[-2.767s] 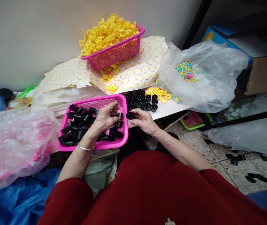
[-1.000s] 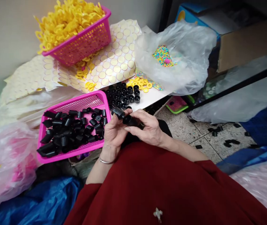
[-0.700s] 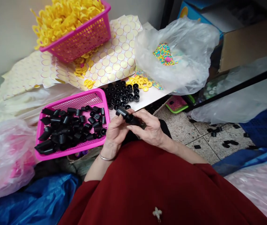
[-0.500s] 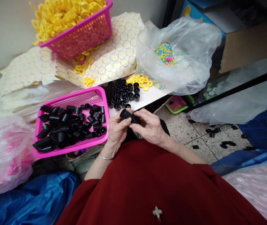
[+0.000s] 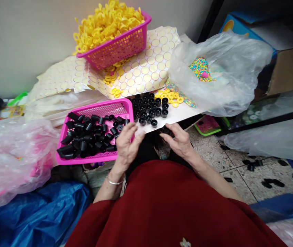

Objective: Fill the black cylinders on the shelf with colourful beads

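My left hand [image 5: 128,145] is at the right rim of a pink basket [image 5: 87,160], with thumb and fingers apart and nothing seen between them. Short black plastic tubes [image 5: 84,145] lie in a jumbled heap inside that basket. My right hand [image 5: 179,141] is closed on a black plastic piece [image 5: 166,130], mostly covered by the fingers, just off the table's front edge. Between and beyond the hands, small round black caps [image 5: 150,109] stand close together, hollow side up, on the white table [image 5: 178,115].
Yellow rings [image 5: 171,96] lie behind the caps. A second pink basket [image 5: 118,55], heaped with yellow pieces, stands on sticker sheets [image 5: 146,73]. Right of these, a clear plastic bag [image 5: 229,79] holds coloured beads. Black pieces [image 5: 272,183] are scattered on the floor.
My hands have moved apart from the black piece they both held. The left has let go and opened beside the basket; the right keeps a black piece. The view has shifted left.
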The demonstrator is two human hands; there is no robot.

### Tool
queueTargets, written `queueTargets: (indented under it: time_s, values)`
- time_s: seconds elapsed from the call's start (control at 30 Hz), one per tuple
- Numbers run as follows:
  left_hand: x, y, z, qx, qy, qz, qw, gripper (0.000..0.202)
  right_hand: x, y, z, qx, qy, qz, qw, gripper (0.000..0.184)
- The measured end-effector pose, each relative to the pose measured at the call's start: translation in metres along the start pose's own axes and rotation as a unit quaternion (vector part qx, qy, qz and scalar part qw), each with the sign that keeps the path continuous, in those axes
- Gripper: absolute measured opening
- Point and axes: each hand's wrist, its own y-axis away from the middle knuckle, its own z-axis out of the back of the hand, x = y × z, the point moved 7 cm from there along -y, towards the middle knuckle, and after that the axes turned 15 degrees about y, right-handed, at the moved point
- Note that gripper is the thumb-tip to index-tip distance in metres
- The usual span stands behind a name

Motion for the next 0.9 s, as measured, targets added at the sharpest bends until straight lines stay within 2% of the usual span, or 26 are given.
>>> queueTargets:
  time_s: [0.07, 0.1, 0.17, 0.23, 0.33, 0.43, 0.5, 0.57, 0.67, 0.77, 0.83, 0.9]
  values:
    - [0.015, -0.017, 0.041, -0.043, -0.064, 0.045, 0.996, 0.025, -0.027, -0.004, -0.006, -0.029, 0.048, -0.042, 0.998, 0.032]
    - [0.028, -0.025, 0.063, -0.055, -0.101, 0.090, 0.989, 0.025, -0.039, -0.007, -0.009, -0.039, 0.080, -0.057, 0.994, 0.033]
    - [0.059, -0.037, 0.100, -0.037, -0.175, 0.206, 0.962, 0.024, -0.061, -0.010, -0.018, -0.048, 0.146, -0.081, 0.985, 0.037]
    - [0.085, -0.043, 0.129, 0.001, -0.235, 0.286, 0.929, 0.023, -0.079, -0.013, -0.028, -0.046, 0.193, -0.103, 0.975, 0.043]
    - [0.106, -0.047, 0.155, 0.035, -0.284, 0.318, 0.904, 0.022, -0.096, -0.021, -0.045, -0.026, 0.215, -0.112, 0.970, 0.045]
    - [0.114, -0.051, 0.156, 0.074, -0.283, 0.309, 0.905, 0.027, -0.104, -0.033, -0.057, -0.001, 0.192, -0.106, 0.976, 0.043]
    - [0.116, -0.055, 0.146, 0.127, -0.291, 0.288, 0.903, 0.032, -0.108, -0.041, -0.059, 0.008, 0.151, -0.115, 0.982, 0.046]
    - [0.115, -0.060, 0.133, 0.192, -0.326, 0.241, 0.894, 0.036, -0.112, -0.043, -0.056, 0.007, 0.111, -0.135, 0.985, 0.048]
    - [0.114, -0.065, 0.112, 0.278, -0.404, 0.162, 0.857, 0.041, -0.114, -0.034, -0.046, -0.013, 0.084, -0.162, 0.983, 0.045]
    - [0.122, -0.063, 0.099, 0.343, -0.448, 0.150, 0.812, 0.039, -0.108, -0.020, -0.039, -0.026, 0.065, -0.163, 0.984, 0.039]
    - [0.128, -0.063, 0.098, 0.362, -0.456, 0.158, 0.797, 0.033, -0.102, -0.013, -0.035, -0.029, 0.052, -0.160, 0.985, 0.035]
    - [0.126, -0.068, 0.101, 0.340, -0.446, 0.151, 0.814, 0.027, -0.091, -0.009, -0.030, -0.037, 0.049, -0.159, 0.985, 0.031]
